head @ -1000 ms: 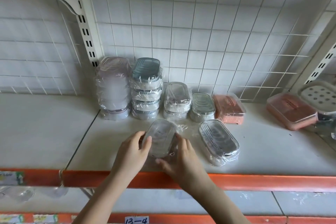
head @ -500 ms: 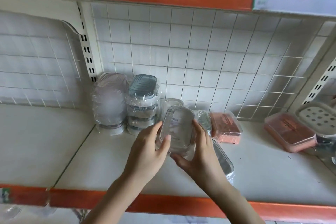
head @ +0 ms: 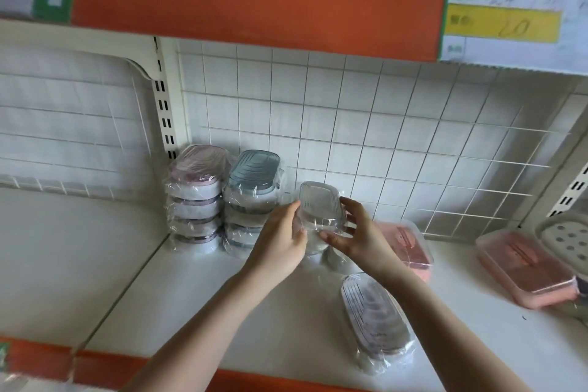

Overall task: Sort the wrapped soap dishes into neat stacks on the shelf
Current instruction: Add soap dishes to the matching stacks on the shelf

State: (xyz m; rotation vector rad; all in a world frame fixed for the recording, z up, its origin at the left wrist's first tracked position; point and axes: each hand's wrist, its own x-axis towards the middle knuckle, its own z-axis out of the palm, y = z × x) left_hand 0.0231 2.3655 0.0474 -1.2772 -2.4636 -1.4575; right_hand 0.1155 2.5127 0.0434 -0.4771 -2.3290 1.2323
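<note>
A wrapped grey soap dish (head: 321,207) is held between both hands at the back of the white shelf (head: 222,312). My left hand (head: 280,242) grips its left side and my right hand (head: 356,232) grips its right side. The dish sits on or just above a short stack that my hands mostly hide. Left of it stand two tall stacks: a blue-topped stack (head: 253,200) and a pink-topped stack (head: 197,197). Another wrapped grey dish (head: 375,317) lies loose near the front edge.
A wrapped pink dish (head: 410,247) lies behind my right wrist. A larger pink box (head: 525,267) and a white perforated dish (head: 566,235) sit at the far right. The wire grid back wall (head: 381,137) and the orange upper shelf (head: 254,0) bound the space.
Both hands lifted the grey dish from the front of the shelf and carried it back to the short stack beside the blue-topped stack. The camera view tilted upward.
</note>
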